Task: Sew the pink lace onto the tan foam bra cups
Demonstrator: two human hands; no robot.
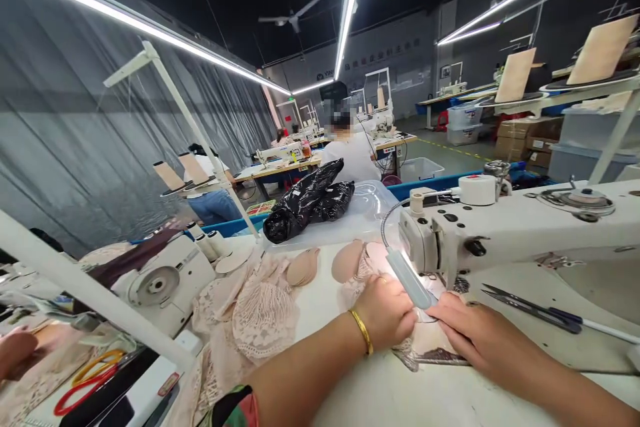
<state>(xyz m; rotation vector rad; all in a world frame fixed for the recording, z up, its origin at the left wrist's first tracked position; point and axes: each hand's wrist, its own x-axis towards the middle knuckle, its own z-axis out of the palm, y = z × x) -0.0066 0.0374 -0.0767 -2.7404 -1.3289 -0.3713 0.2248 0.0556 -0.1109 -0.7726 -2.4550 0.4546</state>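
Note:
A pale pink bra piece (423, 340) with a lace edge lies under the head of a white sewing machine (425, 237). My left hand (387, 312), with a gold bracelet on its wrist, is closed on the cloth, fingers curled. From the right my right hand (470, 327) grips the cloth's near edge, its fingertips close to the needle area. A grey lamp (410, 280) on a bendy neck shines between the hands and hides the needle and part of the cloth. Moulded bra cups (349, 260) lie just beyond my left hand.
Dark thread snips (533, 307) lie on the machine bed. Lace pieces (265, 303) and stacked cups (303, 267) spread leftward. Behind, black plastic bags (310, 203) rest on a clear bin (370, 207). Red-handled scissors (85, 390) lie lower left. A co-worker (350, 153) sits ahead.

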